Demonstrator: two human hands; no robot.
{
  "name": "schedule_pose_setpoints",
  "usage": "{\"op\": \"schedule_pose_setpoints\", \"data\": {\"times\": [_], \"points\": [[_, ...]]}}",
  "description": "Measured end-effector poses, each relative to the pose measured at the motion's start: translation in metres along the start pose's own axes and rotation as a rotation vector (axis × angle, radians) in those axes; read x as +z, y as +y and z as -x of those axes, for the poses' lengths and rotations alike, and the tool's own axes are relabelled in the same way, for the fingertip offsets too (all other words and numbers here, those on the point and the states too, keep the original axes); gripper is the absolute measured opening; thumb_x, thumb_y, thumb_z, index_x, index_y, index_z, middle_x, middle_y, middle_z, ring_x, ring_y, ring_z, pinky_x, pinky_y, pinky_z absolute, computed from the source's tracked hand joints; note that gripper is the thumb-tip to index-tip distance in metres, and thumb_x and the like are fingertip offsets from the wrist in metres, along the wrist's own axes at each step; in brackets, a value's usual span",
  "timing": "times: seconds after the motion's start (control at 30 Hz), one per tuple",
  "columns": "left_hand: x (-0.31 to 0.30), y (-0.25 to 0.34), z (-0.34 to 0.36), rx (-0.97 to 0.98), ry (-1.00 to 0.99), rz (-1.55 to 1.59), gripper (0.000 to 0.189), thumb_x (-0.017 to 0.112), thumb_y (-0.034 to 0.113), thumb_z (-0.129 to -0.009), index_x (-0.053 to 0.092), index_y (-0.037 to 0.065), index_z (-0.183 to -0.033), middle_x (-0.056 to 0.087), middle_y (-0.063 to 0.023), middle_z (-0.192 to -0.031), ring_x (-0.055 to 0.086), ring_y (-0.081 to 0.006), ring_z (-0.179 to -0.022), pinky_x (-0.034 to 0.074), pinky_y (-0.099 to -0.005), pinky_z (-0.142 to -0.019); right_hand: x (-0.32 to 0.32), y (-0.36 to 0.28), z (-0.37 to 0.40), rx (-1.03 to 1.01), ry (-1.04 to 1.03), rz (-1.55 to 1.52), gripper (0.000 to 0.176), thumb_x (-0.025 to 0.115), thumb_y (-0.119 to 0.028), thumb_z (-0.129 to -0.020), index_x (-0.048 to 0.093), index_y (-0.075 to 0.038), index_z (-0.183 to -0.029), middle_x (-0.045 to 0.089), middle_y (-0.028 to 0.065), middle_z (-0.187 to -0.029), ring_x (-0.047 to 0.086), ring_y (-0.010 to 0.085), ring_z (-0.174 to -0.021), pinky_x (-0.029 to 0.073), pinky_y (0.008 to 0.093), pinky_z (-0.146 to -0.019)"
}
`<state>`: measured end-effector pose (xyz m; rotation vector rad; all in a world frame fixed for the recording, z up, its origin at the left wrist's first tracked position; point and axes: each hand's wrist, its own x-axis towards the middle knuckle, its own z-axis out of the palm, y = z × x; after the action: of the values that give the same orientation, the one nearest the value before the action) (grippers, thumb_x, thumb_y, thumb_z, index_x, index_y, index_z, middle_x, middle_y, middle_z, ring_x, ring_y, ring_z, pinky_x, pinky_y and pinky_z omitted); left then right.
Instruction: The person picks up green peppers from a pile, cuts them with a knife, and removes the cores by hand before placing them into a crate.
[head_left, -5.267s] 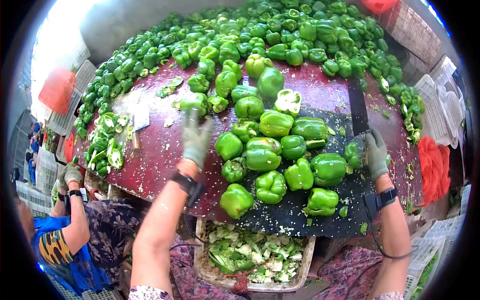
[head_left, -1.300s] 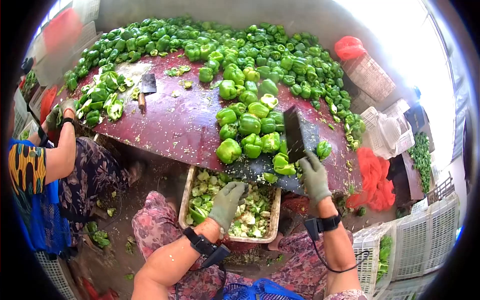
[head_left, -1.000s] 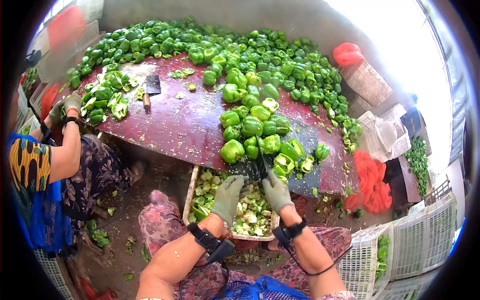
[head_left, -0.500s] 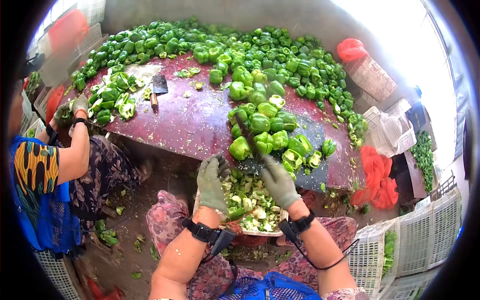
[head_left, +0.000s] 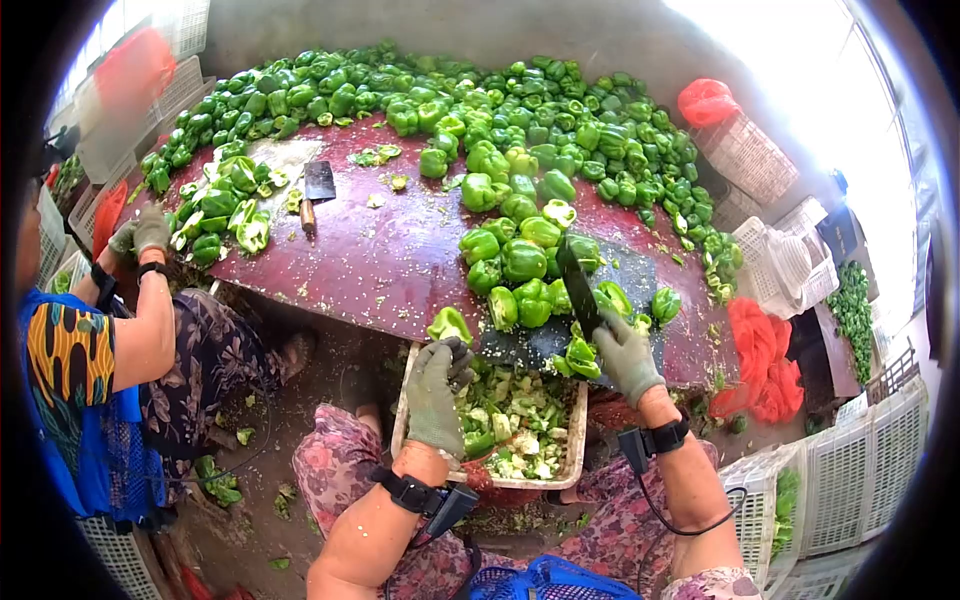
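My right hand, in a grey-green glove, is closed round the handle of a knife, whose wide dark blade points up and away over the peppers. A cut piece of green bell pepper stands at the fingertips of my gloved left hand, which is closed on it. Below and between my hands sits a white tub of chopped pepper bits. Whole green bell peppers lie just beyond the blade, and cut pepper pieces rest beside my right hand on a dark board.
A large heap of green peppers lines the back of the red table. On the table lies a cleaver. At left, a co-worker's gloved hands are near cut peppers. Red netting and white crates stand right.
My right hand has swung to the right with the knife, away from my left hand. The pepper piece now shows above my left fingertips, and more of the tub is visible.
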<state>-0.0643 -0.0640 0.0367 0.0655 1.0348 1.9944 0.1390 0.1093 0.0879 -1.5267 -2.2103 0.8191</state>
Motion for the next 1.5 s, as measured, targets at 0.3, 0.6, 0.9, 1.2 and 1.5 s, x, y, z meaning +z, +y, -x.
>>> {"op": "schedule_pose_setpoints", "data": {"times": [0.3, 0.6, 0.9, 1.2, 1.5], "points": [[0.008, -0.008, 0.005, -0.063, -0.023, -0.034, 0.024, 0.051, 0.021, -0.096, 0.056, 0.003, -0.113, 0.061, -0.0044, -0.100, 0.063, -0.0163, -0.093, 0.051, -0.0294, -0.079, 0.002, 0.017, 0.049, -0.043, -0.075, 0.014, 0.045, 0.060, -0.024, -0.089, 0.055, -0.001, -0.127, 0.068, 0.0224, -0.100, 0.067, 0.0225, -0.092, 0.050, 0.0334, -0.083], [0.009, -0.018, -0.001, -0.066, -0.039, -0.042, 0.024, 0.051, 0.020, -0.097, 0.056, 0.003, -0.113, 0.062, -0.0062, -0.104, 0.063, -0.0172, -0.095, 0.051, -0.0298, -0.082, 0.015, 0.023, -0.015, -0.060, -0.022, 0.044, 0.049, 0.057, -0.034, -0.087, 0.057, -0.006, -0.127, 0.067, 0.0242, -0.103, 0.065, 0.0341, -0.099, 0.049, 0.0377, -0.088], [0.007, -0.018, 0.003, -0.080, -0.053, -0.067, 0.029, 0.051, 0.022, -0.097, 0.055, 0.002, -0.118, 0.062, -0.0072, -0.105, 0.063, -0.0179, -0.094, 0.050, -0.0300, -0.081, 0.008, 0.011, 0.020, -0.042, -0.090, 0.000, 0.042, 0.058, -0.032, -0.089, 0.060, -0.010, -0.124, 0.068, 0.0204, -0.092, 0.067, 0.0296, -0.084, 0.051, 0.0372, -0.077], [0.003, -0.018, 0.000, -0.087, -0.027, -0.086, 0.029, 0.051, 0.021, -0.097, 0.056, 0.001, -0.117, 0.063, -0.0096, -0.105, 0.063, -0.0193, -0.091, 0.051, -0.0320, -0.081, -0.021, -0.029, -0.037, -0.270, 0.040, -0.521, 0.043, 0.060, -0.013, -0.092, 0.054, -0.005, -0.133, 0.058, -0.0031, -0.081, 0.049, 0.0030, -0.066, 0.042, 0.0190, -0.057], [0.003, -0.025, 0.001, -0.092, -0.021, -0.117, 0.031, 0.052, 0.025, -0.096, 0.057, 0.002, -0.117, 0.062, -0.0090, -0.111, 0.063, -0.0212, -0.100, 0.051, -0.0318, -0.084, 0.032, 0.013, -0.071, -0.210, -0.235, 0.146, 0.042, 0.055, -0.033, -0.092, 0.058, -0.012, -0.128, 0.067, 0.0178, -0.106, 0.064, 0.0281, -0.099, 0.049, 0.0374, -0.088]]}}
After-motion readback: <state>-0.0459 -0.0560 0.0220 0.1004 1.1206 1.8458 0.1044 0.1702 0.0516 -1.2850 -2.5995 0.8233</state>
